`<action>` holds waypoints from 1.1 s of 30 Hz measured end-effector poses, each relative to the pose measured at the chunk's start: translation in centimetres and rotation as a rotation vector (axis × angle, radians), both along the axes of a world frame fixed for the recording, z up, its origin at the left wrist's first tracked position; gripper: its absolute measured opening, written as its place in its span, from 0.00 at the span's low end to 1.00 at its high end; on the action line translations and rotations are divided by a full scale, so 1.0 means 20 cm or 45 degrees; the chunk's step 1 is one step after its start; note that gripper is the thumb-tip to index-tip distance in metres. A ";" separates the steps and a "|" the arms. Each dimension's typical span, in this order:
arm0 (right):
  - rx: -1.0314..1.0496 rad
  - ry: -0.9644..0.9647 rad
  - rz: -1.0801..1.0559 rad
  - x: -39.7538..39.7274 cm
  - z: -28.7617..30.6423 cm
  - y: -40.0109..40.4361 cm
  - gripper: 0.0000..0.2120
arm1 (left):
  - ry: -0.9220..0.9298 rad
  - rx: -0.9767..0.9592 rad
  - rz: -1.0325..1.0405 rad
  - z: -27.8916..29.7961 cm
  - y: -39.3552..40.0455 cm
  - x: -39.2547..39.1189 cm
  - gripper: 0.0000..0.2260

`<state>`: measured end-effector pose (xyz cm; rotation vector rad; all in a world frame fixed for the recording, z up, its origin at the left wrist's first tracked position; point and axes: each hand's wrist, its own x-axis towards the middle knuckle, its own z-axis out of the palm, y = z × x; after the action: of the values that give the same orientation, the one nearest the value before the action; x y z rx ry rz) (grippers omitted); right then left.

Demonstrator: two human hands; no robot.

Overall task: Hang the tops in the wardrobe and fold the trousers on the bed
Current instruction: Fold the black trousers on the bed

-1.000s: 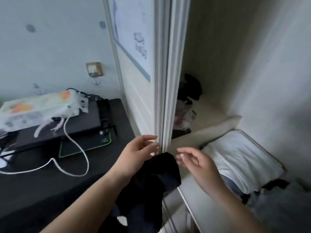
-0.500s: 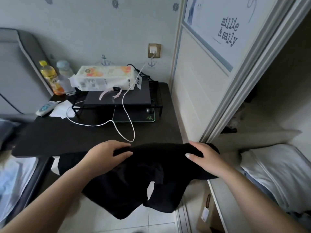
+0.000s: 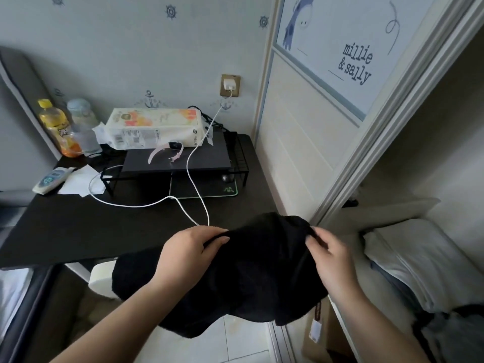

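A black garment [image 3: 251, 271] hangs bunched between my two hands, in front of the black desk and the wardrobe's sliding door [image 3: 309, 132]. My left hand [image 3: 188, 247] grips its upper left edge, thumb on top of the cloth. My right hand [image 3: 330, 255] pinches the upper right edge with curled fingers. I cannot tell whether the garment is a top or trousers. The open wardrobe [image 3: 419, 158] stands to the right, with folded white bedding [image 3: 419, 263] on a low shelf inside.
The black desk [image 3: 78, 231] holds a white charging cable [image 3: 193, 184], a tissue pack [image 3: 157, 128], a monitor riser [image 3: 178, 161], bottles [image 3: 56, 127] and a remote [image 3: 51, 176]. A bed edge [image 3: 15, 297] shows at lower left. Tiled floor lies below the garment.
The view swung left from the wardrobe opening to the desk. My hands spread the black garment wide, then drew closer together and rose, bunching the cloth between them.
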<state>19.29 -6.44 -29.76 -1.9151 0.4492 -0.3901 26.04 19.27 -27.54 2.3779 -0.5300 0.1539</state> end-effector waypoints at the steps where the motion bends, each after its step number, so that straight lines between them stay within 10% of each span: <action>1: 0.072 -0.072 0.073 0.00 0.06 0.08 0.13 | 0.005 -0.077 0.017 0.02 0.00 -0.01 0.07; 7: 0.366 -0.382 0.239 -0.01 0.34 0.43 0.11 | 0.253 -0.546 -0.117 0.28 0.02 -0.08 0.14; 10: 0.383 -0.436 0.391 -0.03 0.46 0.58 0.12 | 0.495 -0.712 -0.310 0.40 0.10 -0.16 0.34; 13: 0.447 -0.480 0.610 -0.04 0.58 0.71 0.12 | 0.255 -0.653 -0.334 0.46 0.15 -0.28 0.44; 24: 0.161 -0.326 1.559 -0.29 0.75 1.01 0.17 | -0.259 -0.916 0.564 0.50 0.59 -0.80 0.17; 33: -0.107 0.021 1.526 -0.36 0.43 1.34 0.12 | -0.426 -1.238 0.988 0.62 1.17 -1.35 0.15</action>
<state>12.13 20.35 -21.09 -1.9154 -0.7263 0.4029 -1.06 42.74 -15.10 1.4634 0.3230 0.9290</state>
